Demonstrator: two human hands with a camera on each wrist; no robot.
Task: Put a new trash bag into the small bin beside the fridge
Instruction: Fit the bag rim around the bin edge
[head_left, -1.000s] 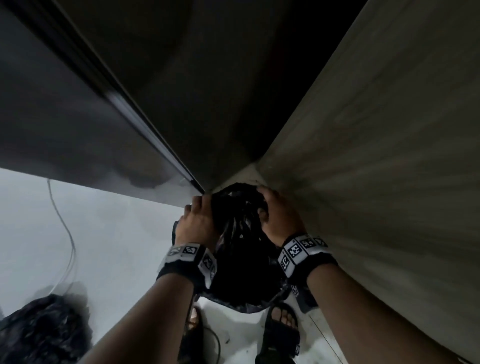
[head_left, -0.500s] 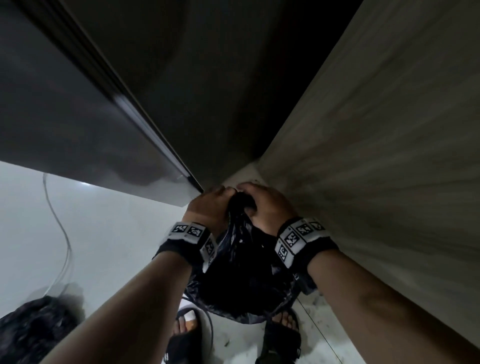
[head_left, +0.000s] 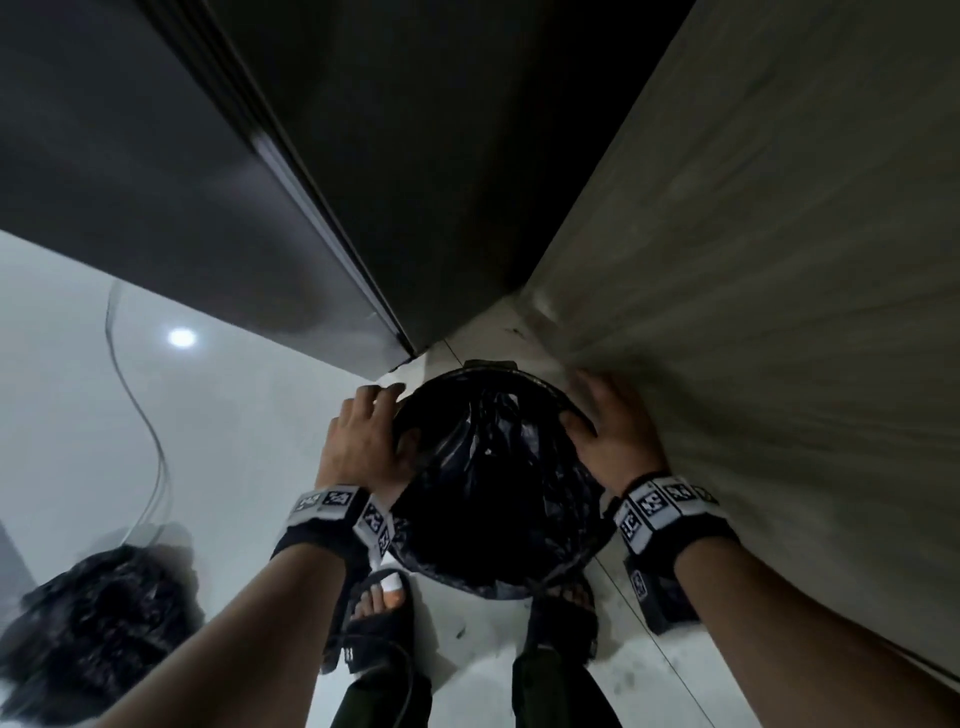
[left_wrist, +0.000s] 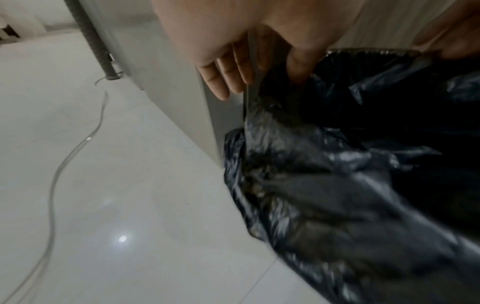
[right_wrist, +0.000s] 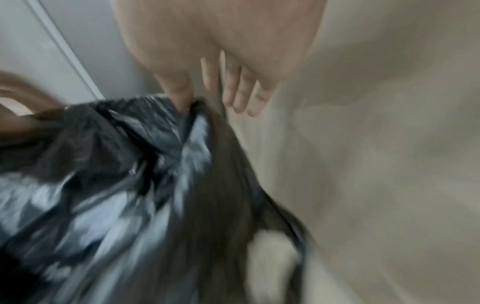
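Note:
The small round bin (head_left: 488, 366) stands on the floor between the fridge and a wooden panel. A black trash bag (head_left: 493, 493) sits in it, its mouth spread wide and its edge draped over the near rim. My left hand (head_left: 363, 436) rests on the left rim and my right hand (head_left: 618, 431) on the right rim. In the left wrist view the left hand (left_wrist: 259, 78) has its thumb (left_wrist: 298, 67) tucked inside the bag (left_wrist: 337, 185) and its fingers straight outside. The right hand (right_wrist: 213, 96) mirrors this on the bag (right_wrist: 130, 185), in a blurred picture.
The dark fridge (head_left: 208, 208) rises close on the left and the wood-grain panel (head_left: 779, 260) close on the right. A filled black bag (head_left: 93, 634) lies on the white tile floor at lower left, near a thin cable (head_left: 150, 441). My sandalled feet (head_left: 379, 623) stand just before the bin.
Half a second ago both hands were bunched together at the bag's top. They have moved apart to opposite sides of the rim, and the bag's mouth has opened out.

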